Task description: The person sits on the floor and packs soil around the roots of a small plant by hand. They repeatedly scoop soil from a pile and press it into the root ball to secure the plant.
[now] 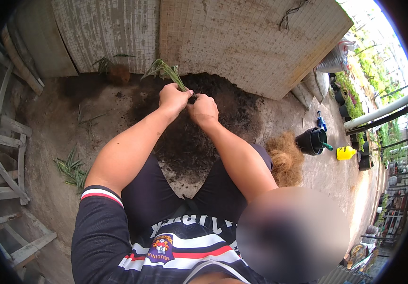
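A leafy green plant (pixel 170 72) leans up and to the left, its bundled stems gripped near the base by my left hand (pixel 175 98). Close beside it my right hand (pixel 204 109) has its fingers curled at the dark lower end of the stems; what exactly they hold is hidden. Under and around both hands lies dark potting soil (pixel 186 140) spread on the concrete floor. A brown fibrous clump (pixel 119 74) with long green leaves rests by the wall panel, to the left of the hands.
Brown coconut fibre (pixel 285 158) lies by my right knee, near stacked black plastic pots (pixel 310 141), a yellow bottle (pixel 346 153) and a blue spray bottle (pixel 321 121). Cut leaves (pixel 71 169) lie on the left, near wooden frames (pixel 9 140). Wall panels (pixel 225 39) stand in front.
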The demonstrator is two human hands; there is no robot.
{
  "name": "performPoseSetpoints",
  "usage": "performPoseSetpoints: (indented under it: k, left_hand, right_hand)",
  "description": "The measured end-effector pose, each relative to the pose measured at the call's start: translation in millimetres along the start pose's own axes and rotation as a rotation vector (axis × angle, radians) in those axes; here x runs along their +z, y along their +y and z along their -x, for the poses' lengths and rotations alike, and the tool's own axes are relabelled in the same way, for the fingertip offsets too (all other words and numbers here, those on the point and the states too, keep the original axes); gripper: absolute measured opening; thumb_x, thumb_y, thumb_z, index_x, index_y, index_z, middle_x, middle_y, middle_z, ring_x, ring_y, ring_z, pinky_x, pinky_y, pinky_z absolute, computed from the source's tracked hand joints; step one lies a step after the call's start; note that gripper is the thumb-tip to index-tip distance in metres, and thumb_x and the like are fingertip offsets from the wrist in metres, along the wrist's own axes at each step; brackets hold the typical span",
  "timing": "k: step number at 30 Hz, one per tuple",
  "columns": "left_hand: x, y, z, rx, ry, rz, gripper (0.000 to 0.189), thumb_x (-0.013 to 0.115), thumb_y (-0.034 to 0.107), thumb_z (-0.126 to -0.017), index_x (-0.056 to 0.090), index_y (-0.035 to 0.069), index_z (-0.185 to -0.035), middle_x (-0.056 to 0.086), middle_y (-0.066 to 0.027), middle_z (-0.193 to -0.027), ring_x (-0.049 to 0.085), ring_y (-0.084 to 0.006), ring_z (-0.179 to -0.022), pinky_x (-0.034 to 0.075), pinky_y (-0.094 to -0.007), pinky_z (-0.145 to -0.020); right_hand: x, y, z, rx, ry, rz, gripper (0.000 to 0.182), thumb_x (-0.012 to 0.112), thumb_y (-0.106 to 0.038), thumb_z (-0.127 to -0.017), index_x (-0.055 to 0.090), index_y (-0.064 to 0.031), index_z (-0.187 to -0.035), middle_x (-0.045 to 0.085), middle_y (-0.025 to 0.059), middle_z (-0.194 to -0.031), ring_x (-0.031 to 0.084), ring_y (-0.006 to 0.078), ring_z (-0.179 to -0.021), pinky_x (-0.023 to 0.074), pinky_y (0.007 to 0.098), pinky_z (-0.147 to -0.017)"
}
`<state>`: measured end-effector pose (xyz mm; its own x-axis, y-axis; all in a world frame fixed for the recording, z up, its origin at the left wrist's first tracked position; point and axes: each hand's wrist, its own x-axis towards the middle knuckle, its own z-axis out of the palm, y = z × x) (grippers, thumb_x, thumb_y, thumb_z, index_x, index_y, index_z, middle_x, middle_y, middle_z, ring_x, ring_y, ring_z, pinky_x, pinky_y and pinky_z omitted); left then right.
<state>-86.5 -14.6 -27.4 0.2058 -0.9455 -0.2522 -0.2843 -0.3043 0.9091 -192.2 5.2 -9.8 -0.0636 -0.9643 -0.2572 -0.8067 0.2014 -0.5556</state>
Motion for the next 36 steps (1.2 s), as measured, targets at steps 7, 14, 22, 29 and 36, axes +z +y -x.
performPoseSetpoints:
  k: [7,14,22,29,36]
  left_hand:
    - [0,-5,-6,-0.008,-0.02,0.104,0.012,0.068,0.009,-0.073,0.063,0.0,-0.079,0.064,-0.0076,-0.076,0.058,-0.0138,-0.069,0.045,-0.0283,-0.063]
    - [-9,3,-6,0.009,-0.073,0.055,0.015,0.069,0.01,-0.073,0.062,-0.001,-0.081,0.063,-0.0073,-0.077,0.058,-0.0139,-0.07,0.045,-0.028,-0.064]
    - [-28,13,-10,0.015,-0.182,0.152,0.02,0.07,0.012,-0.073,0.062,0.0,-0.087,0.063,-0.0054,-0.082,0.056,-0.0127,-0.075,0.043,-0.027,-0.07]
    - [-24,22,-3,0.053,-0.15,0.099,0.02,0.071,0.014,-0.073,0.063,0.0,-0.086,0.063,-0.0043,-0.08,0.056,-0.0122,-0.073,0.043,-0.027,-0.069]
    - [-27,14,-9,0.071,-0.177,0.146,0.019,0.071,0.013,-0.074,0.063,0.0,-0.085,0.062,-0.0024,-0.077,0.053,-0.0088,-0.069,0.042,-0.0244,-0.065]
  right_hand:
    - [-3,-2,-4,-0.001,-0.026,-0.019,0.042,0.064,-0.033,-0.073,0.061,-0.0062,-0.104,0.061,0.0209,-0.097,0.058,0.033,-0.094,0.0473,0.0392,-0.08]
    - [2,16,-21,-0.11,-0.263,-0.269,0.042,0.064,-0.032,-0.073,0.061,0.0005,-0.1,0.064,0.0148,-0.087,0.062,0.0257,-0.08,0.048,0.035,-0.073]
    - [-12,25,-28,0.209,-0.778,-1.271,0.033,0.042,-0.026,-0.085,0.051,-0.0005,-0.104,0.057,0.0123,-0.092,0.057,0.0234,-0.077,0.0505,0.0396,-0.064]
    - [13,29,-35,0.261,-0.248,-0.996,0.054,0.039,-0.048,-0.089,0.052,0.0004,-0.107,0.057,0.0133,-0.098,0.055,0.0245,-0.087,0.045,0.039,-0.076]
    - [-4,-2,-6,0.28,-0.186,-0.888,0.052,0.041,-0.045,-0.089,0.052,0.0026,-0.108,0.057,0.0111,-0.094,0.054,0.0238,-0.091,0.0415,0.0373,-0.084]
